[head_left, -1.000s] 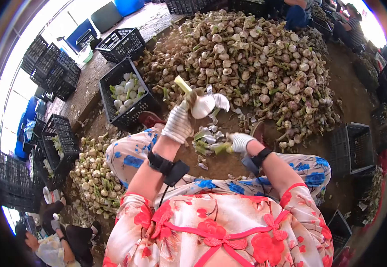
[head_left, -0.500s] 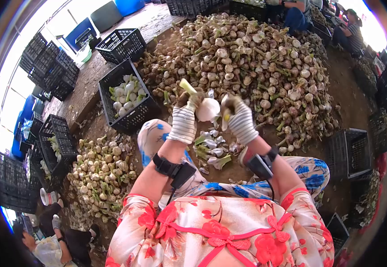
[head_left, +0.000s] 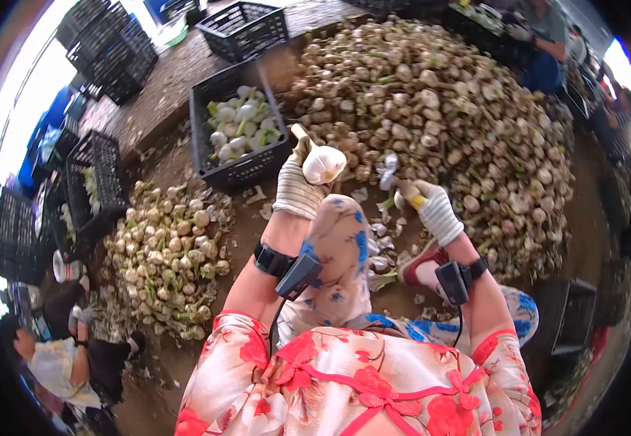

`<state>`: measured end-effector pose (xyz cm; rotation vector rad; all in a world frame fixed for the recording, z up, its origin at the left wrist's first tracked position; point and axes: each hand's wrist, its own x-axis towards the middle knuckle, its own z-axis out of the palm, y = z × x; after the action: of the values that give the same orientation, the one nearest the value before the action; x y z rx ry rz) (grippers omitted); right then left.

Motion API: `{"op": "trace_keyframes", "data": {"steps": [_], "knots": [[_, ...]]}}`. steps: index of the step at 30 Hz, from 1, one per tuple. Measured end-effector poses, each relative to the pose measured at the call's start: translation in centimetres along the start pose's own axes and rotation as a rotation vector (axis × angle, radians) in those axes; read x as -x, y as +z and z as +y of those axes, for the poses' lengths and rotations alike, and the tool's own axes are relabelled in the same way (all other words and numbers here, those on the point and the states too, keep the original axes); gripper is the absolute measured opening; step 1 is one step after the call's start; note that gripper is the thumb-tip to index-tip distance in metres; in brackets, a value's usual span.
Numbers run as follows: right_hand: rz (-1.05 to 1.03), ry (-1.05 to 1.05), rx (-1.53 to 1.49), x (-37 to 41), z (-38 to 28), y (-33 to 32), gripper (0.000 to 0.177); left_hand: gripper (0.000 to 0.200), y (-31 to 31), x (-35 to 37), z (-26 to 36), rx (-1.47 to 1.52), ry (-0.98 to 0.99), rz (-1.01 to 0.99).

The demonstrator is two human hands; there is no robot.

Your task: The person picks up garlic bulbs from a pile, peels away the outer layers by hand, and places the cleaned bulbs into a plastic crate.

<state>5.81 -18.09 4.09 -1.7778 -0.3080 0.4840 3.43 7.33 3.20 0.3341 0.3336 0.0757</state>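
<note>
My left hand [head_left: 299, 183], in a striped, soiled work glove, is closed around a garlic bulb [head_left: 324, 165] with a pale skin and a cut stem sticking up. The bulb is held above my raised knee, close to a black crate [head_left: 246, 173] of white garlic bulbs. My right hand [head_left: 435, 212], gloved alike, is apart from the bulb, over the near edge of the garlic pile [head_left: 432, 109]. Its fingers are closed, with something small and yellow showing at them that is too small to name. Shed garlic skins [head_left: 379, 247] lie on the ground below it.
A smaller heap of garlic [head_left: 167, 254] lies at left. Another black crate [head_left: 246, 33] stands at the back, and stacked crates [head_left: 108, 51] are at far left. One co-worker [head_left: 61, 356] sits at lower left; others [head_left: 540, 51] sit beyond the big pile.
My left hand has carried the garlic bulb away from my right hand, toward the crate. My right hand has moved right and lower. The view has turned, and my knee now rises between my arms.
</note>
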Motion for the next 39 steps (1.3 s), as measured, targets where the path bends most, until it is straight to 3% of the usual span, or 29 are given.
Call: {"op": "trace_keyframes", "data": {"steps": [2, 4, 6, 9, 12, 13, 16, 17, 18, 20, 21, 26, 28, 29, 30, 32, 33, 34, 35, 37, 39], "knots": [[-0.078, -0.022, 0.074, -1.1, 2.0, 0.4, 0.025, 0.015, -2.6, -0.8, 2.3, 0.043, 0.02, 0.155], [-0.071, -0.113, 0.409, -2.1, 5.9, 0.5, 0.021, 0.015, -6.8, -1.9, 4.4, -0.04, 0.018, 0.292], [-0.151, 0.044, 0.364, -2.4, 8.2, 0.4, 0.019, 0.011, -11.2, -3.5, 7.3, 0.11, 0.089, 0.289], [-0.173, 0.111, 0.393, -3.3, 11.1, -0.3, 0.021, 0.009, -8.4, -3.0, 11.1, -0.097, 0.164, 0.309], [-0.158, 0.232, 0.305, -4.4, 12.5, -0.6, 0.022, 0.017, -8.6, -5.9, 15.5, -0.575, 0.532, 0.372], [-0.135, 0.325, 0.234, -4.7, 12.9, -0.5, 0.022, 0.027, -9.5, -7.3, 17.2, -0.774, 0.602, 0.478], [-0.101, 0.349, 0.168, -5.6, 14.4, -0.1, 0.021, 0.05, -12.2, -12.2, 20.7, -1.343, 0.886, 0.712], [-0.109, 0.387, 0.204, -5.8, 14.1, 0.0, 0.021, 0.054, -13.0, -13.7, 21.1, -1.321, 0.754, 0.765], [-0.115, 0.434, 0.232, -6.2, 13.0, 0.2, 0.021, 0.055, -13.5, -15.4, 21.8, -1.577, 0.782, 0.742], [-0.113, 0.47, 0.191, -6.4, 14.5, 0.2, 0.021, 0.058, -15.1, -18.3, 21.8, -1.856, 0.497, 0.851], [-0.107, 0.487, 0.172, -6.4, 15.1, 0.1, 0.021, 0.061, -15.3, -19.7, 21.8, -1.93, 0.337, 0.839], [-0.067, 0.536, 0.256, -6.7, 16.4, -0.2, 0.018, 0.059, -15.7, -24.8, 20.5, -2.358, -0.068, 0.837], [-0.035, 0.588, 0.202, -6.3, 18.5, -0.5, 0.017, 0.055, -18.5, -26.4, 20.7, -2.616, 0.005, 0.831], [-0.036, 0.591, 0.207, -6.4, 18.4, -0.5, 0.017, 0.049, -20.0, -27.3, 21.4, -2.59, -0.04, 0.828], [-0.034, 0.605, 0.205, -6.5, 18.2, -0.3, 0.017, 0.042, -17.5, -26.2, 21.1, -2.473, -0.044, 0.792], [-0.028, 0.592, 0.157, -7.3, 17.6, 0.4, 0.017, 0.039, -20.9, -27.9, 22.7, -2.462, -0.014, 0.752], [-0.022, 0.574, 0.141, -7.9, 16.5, 0.9, 0.016, 0.034, -22.0, -28.5, 23.5, -2.162, -0.047, 0.732], [-0.023, 0.572, 0.137, -8.4, 16.6, 1.1, 0.016, 0.03, -19.2, -27.6, 23.3, -1.865, -0.074, 0.703], [-0.038, 0.511, 0.155, -9.0, 16.9, 1.4, 0.018, 0.026, -16.9, -25.5, 22.1, -1.363, -0.077, 0.651], [-0.08, 0.381, 0.349, -11.5, 14.2, 2.3, 0.018, 0.021, -13.8, -22.7, 21.2, -1.174, -0.105, 0.573], [-0.017, 0.221, 0.291, -14.4, 11.5, 4.1, 0.019, 0.021, -10.7, -19.5, 19.6, -1.091, -0.101, 0.418]]}}
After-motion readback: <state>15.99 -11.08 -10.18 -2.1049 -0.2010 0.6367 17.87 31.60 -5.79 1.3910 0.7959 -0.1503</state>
